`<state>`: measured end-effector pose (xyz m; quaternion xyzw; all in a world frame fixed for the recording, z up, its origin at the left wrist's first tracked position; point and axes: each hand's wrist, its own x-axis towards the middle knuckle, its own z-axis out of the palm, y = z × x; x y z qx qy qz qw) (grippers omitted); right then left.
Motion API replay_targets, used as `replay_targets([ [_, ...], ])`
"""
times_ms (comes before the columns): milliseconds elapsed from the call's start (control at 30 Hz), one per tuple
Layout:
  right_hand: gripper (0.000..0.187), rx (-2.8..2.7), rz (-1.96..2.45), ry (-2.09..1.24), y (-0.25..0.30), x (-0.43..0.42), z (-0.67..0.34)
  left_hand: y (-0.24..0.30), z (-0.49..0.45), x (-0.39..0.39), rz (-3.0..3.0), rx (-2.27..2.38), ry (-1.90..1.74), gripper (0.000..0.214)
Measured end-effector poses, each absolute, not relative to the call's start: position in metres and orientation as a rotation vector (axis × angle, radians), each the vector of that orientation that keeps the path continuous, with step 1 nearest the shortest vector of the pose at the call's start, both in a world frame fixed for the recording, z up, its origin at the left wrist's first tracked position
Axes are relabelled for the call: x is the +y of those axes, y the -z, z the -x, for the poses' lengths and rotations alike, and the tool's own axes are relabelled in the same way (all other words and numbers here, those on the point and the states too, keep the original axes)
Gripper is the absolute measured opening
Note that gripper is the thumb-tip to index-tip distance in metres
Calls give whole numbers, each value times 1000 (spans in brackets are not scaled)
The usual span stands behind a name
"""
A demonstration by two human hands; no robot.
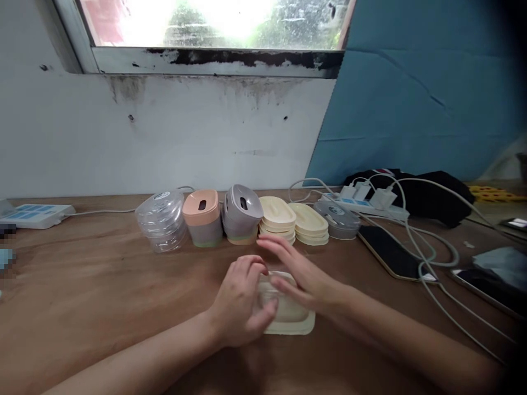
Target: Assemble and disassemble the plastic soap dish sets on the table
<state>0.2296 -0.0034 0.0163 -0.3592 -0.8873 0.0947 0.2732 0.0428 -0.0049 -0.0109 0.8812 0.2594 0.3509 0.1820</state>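
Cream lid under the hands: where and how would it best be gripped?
Take the cream lid by its rounded near right corner, probably low from the right: that flat rim shows uncovered. The left hand hides its left end; the right hand is over its far side. Lying flat, it likely needs a fingertip under the edge.

Draws light chiefly from the window (218, 22) at the top, glaring and blown out to white. Dims toward the near side of the tabletop (102, 307), darkest at bottom centre. Blurs slightly at the left grip (241, 302) and right grip (304, 280). Darkens to black along the right edge; breaks into coarse pixels in a patch (6, 258) at far left.
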Motion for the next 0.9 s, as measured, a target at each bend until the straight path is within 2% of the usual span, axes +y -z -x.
replay_targets([
  [100,67,-2563,1027,-473,1,-36,-248,11,-43,-1,-2303,851,-1075,14],
  [233,68,-2579,1113,-520,7,-60,-271,14,-43,3,-2177,956,-1097,16],
  [333,65,-2365,1203,-357,1,-61,-295,14,-43,3,-2141,986,-1158,19],
  [433,50,-1918,1537,76,-15,-38,-318,13,-43,3,-2122,975,-1151,16],
  [500,56,-1667,1827,258,-27,-9,-328,13,-44,4,-2115,967,-1126,14],
  [633,71,-1586,2044,282,-35,53,-325,13,-46,6,-2096,968,-1100,12],
  [900,64,-1746,2176,184,-10,70,-316,12,-45,6,-2074,959,-1028,11],
])
